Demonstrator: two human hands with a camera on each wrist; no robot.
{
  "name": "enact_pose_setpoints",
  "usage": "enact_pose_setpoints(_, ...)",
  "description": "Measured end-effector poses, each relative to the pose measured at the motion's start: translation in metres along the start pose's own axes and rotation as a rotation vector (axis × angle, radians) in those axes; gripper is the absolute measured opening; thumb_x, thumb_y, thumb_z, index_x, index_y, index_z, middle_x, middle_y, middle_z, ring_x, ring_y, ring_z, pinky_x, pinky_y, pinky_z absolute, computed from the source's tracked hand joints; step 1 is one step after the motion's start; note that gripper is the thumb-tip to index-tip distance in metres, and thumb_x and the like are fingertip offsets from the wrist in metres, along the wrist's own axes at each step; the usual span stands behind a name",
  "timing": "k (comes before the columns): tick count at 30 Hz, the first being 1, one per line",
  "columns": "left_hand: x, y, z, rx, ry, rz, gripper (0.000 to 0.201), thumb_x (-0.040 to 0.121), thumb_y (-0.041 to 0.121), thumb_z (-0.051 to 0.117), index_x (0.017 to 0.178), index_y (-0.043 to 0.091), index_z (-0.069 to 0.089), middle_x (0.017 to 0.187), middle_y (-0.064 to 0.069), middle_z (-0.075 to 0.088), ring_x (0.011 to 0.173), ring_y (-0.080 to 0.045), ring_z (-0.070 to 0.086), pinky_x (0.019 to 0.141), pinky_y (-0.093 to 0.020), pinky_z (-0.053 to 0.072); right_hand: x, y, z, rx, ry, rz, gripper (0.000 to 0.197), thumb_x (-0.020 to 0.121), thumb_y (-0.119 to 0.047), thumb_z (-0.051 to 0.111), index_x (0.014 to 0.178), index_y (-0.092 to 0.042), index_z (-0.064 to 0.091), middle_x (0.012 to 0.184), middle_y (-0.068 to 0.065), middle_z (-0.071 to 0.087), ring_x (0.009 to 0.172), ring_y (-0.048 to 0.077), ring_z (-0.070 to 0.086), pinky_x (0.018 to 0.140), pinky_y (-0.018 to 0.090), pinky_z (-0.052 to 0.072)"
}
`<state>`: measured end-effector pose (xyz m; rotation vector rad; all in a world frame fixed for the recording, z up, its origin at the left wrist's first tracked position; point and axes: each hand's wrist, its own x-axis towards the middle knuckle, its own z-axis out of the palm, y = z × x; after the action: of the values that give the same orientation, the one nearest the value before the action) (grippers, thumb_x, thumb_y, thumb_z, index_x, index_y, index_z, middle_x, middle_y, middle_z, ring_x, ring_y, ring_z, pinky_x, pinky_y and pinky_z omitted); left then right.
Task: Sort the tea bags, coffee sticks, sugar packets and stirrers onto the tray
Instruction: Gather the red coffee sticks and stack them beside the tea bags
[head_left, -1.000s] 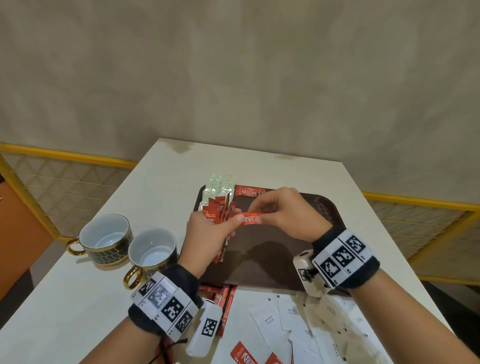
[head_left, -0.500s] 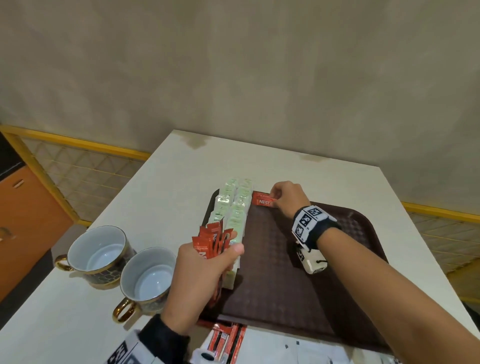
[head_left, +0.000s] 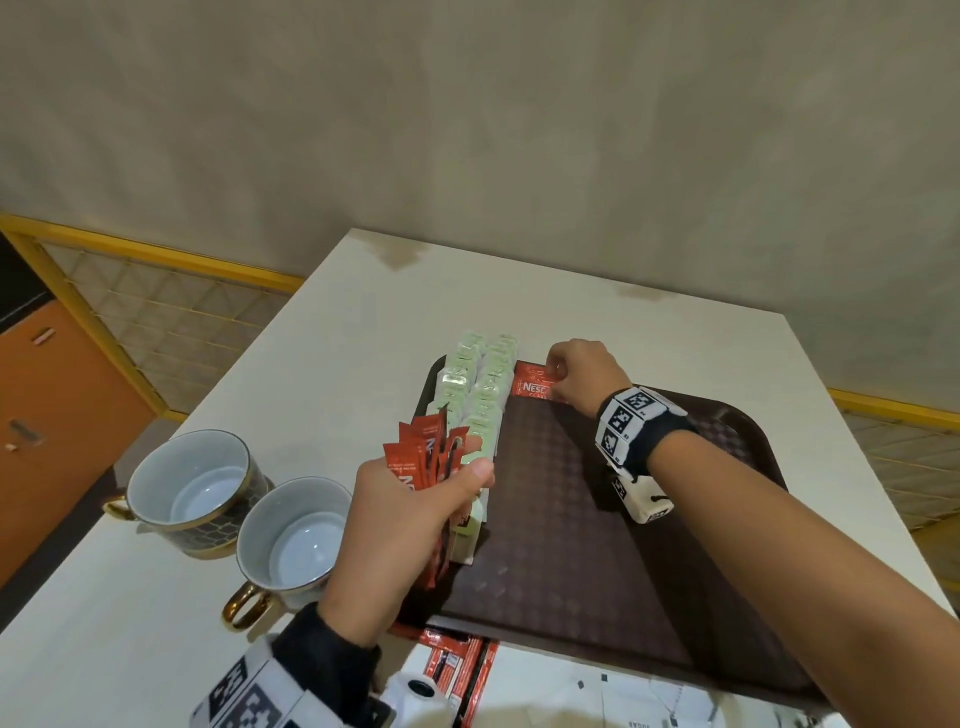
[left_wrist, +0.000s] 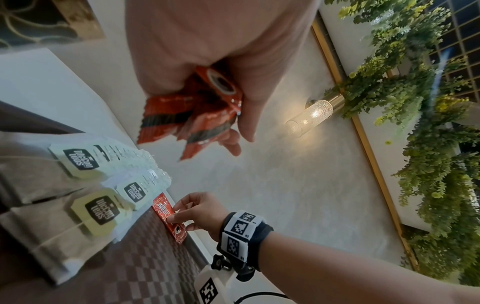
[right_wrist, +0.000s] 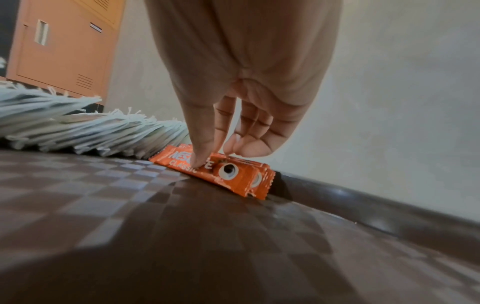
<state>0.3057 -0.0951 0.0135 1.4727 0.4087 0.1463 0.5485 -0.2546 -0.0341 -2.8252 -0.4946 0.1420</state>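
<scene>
A dark brown tray (head_left: 597, 519) lies on the white table. Two rows of pale green tea bags (head_left: 480, 400) run along its left side. Red coffee sticks (head_left: 530, 384) lie stacked at the tray's far rim beside them. My right hand (head_left: 558, 371) is on that stack. In the right wrist view the thumb presses on the top coffee stick (right_wrist: 233, 174) and the curled fingers touch its far edge. My left hand (head_left: 415, 499) hovers over the near tea bags and grips a fanned bundle of coffee sticks (head_left: 426, 452), also seen in the left wrist view (left_wrist: 187, 115).
Two empty gold-handled cups (head_left: 189, 488) (head_left: 293, 535) stand left of the tray. More red coffee sticks (head_left: 457, 670) and white sugar packets (head_left: 639, 701) lie on the table in front of the tray's near rim. An orange cabinet (head_left: 52, 415) stands at the far left.
My right hand took one coffee stick from the left hand's bundle and carried it to the tray's far rim. The left hand has stayed over the tea bags with its bundle.
</scene>
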Motion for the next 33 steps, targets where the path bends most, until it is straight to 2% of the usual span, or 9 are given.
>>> enact_pose_setpoints(4, 0.001, 0.001, -0.002, -0.084, -0.002, -0.039, 0.023, 0.081, 0.022, 0.074, 0.104, 0.019, 0.073, 0.086, 0.008, 0.076, 0.077, -0.005, 0.072, 0.064, -0.016, 0.053, 0.000, -0.001, -0.002, -0.010, -0.006, -0.006, 0.022, 0.074, -0.007, 0.074, 0.094, -0.012, 0.066, 0.103, 0.009, 0.064, 0.095, 0.027, 0.061, 0.081, 0.034, 0.052)
enact_pose_setpoints(8, 0.006, 0.004, -0.005, -0.342, -0.111, -0.264, 0.037, 0.079, 0.025, 0.073, 0.112, 0.008, 0.069, 0.067, 0.001, 0.062, 0.056, -0.009, 0.057, 0.051, -0.019, 0.049, -0.010, -0.009, -0.020, 0.150, 0.089, -0.005, 0.018, 0.077, -0.010, 0.075, 0.093, -0.010, 0.067, 0.094, 0.008, 0.065, 0.087, 0.023, 0.060, 0.075, 0.029, 0.048)
enact_pose_setpoints(11, 0.008, 0.012, -0.007, -0.653, -0.273, -0.435, 0.047, 0.076, 0.017, 0.068, 0.120, 0.001, 0.063, 0.070, -0.001, 0.054, 0.056, -0.010, 0.052, 0.054, -0.019, 0.051, -0.043, -0.028, -0.042, 0.422, 0.225, -0.010, 0.013, 0.080, -0.017, 0.076, 0.087, -0.011, 0.068, 0.084, 0.004, 0.065, 0.076, 0.017, 0.058, 0.069, 0.025, 0.044)
enact_pose_setpoints(14, 0.006, 0.017, -0.008, -0.774, -0.380, -0.483, 0.047, 0.077, 0.014, 0.065, 0.122, -0.001, 0.062, 0.079, -0.004, 0.059, 0.065, -0.013, 0.058, 0.064, -0.023, 0.057, -0.091, -0.054, -0.061, 0.635, 0.182, -0.059, 0.007, 0.084, -0.020, 0.073, 0.084, -0.013, 0.070, 0.081, 0.002, 0.067, 0.070, 0.012, 0.059, 0.061, 0.022, 0.047)
enact_pose_setpoints(18, -0.005, 0.018, -0.007, -0.701, -0.445, -0.428, 0.041, 0.081, 0.012, 0.060, 0.121, 0.002, 0.065, 0.113, -0.015, 0.070, 0.093, -0.023, 0.073, 0.087, -0.035, 0.056, -0.152, -0.079, -0.075, 0.809, -0.002, -0.156, 0.009, 0.089, -0.022, 0.067, 0.089, -0.014, 0.070, 0.091, 0.014, 0.069, 0.071, 0.010, 0.058, 0.057, 0.022, 0.047)
enact_pose_setpoints(24, -0.031, 0.025, 0.000, -0.526, -0.561, -0.329, 0.030, 0.088, 0.008, 0.055, 0.116, 0.000, 0.062, 0.106, -0.020, 0.072, 0.088, -0.023, 0.074, 0.080, -0.034, 0.060, -0.191, -0.089, -0.081, 0.865, -0.103, -0.230, 0.016, 0.085, -0.010, 0.071, 0.096, 0.001, 0.070, 0.092, 0.016, 0.071, 0.080, 0.020, 0.068, 0.073, 0.027, 0.055)
enact_pose_setpoints(28, -0.042, 0.031, -0.003, -0.422, -0.620, -0.286, 0.033, 0.091, 0.010, 0.054, 0.122, 0.002, 0.060, 0.116, -0.020, 0.069, 0.105, -0.028, 0.069, 0.088, -0.039, 0.057, -0.206, -0.082, -0.094, 0.923, 0.012, -0.174, 0.004, 0.084, -0.005, 0.070, 0.083, -0.002, 0.068, 0.069, 0.003, 0.065, 0.054, 0.007, 0.053, 0.046, 0.016, 0.039)
enact_pose_setpoints(31, -0.043, 0.033, -0.008, -0.337, -0.629, -0.250, 0.029, 0.095, 0.012, 0.053, 0.122, 0.006, 0.062, 0.115, -0.017, 0.070, 0.107, -0.028, 0.068, 0.091, -0.041, 0.055, -0.216, -0.068, -0.108, 0.994, 0.084, -0.150, 0.007, 0.085, -0.008, 0.070, 0.081, -0.003, 0.066, 0.067, 0.004, 0.064, 0.055, 0.010, 0.052, 0.044, 0.020, 0.040)
enact_pose_setpoints(33, -0.044, 0.034, -0.009, -0.279, -0.643, -0.212, 0.028, 0.098, 0.013, 0.050, 0.122, 0.006, 0.062, 0.103, -0.013, 0.073, 0.093, -0.024, 0.072, 0.090, -0.040, 0.056, -0.224, -0.065, -0.116, 1.037, 0.035, -0.164, 0.008, 0.083, -0.010, 0.069, 0.081, -0.003, 0.066, 0.069, 0.004, 0.065, 0.058, 0.011, 0.055, 0.046, 0.022, 0.042)
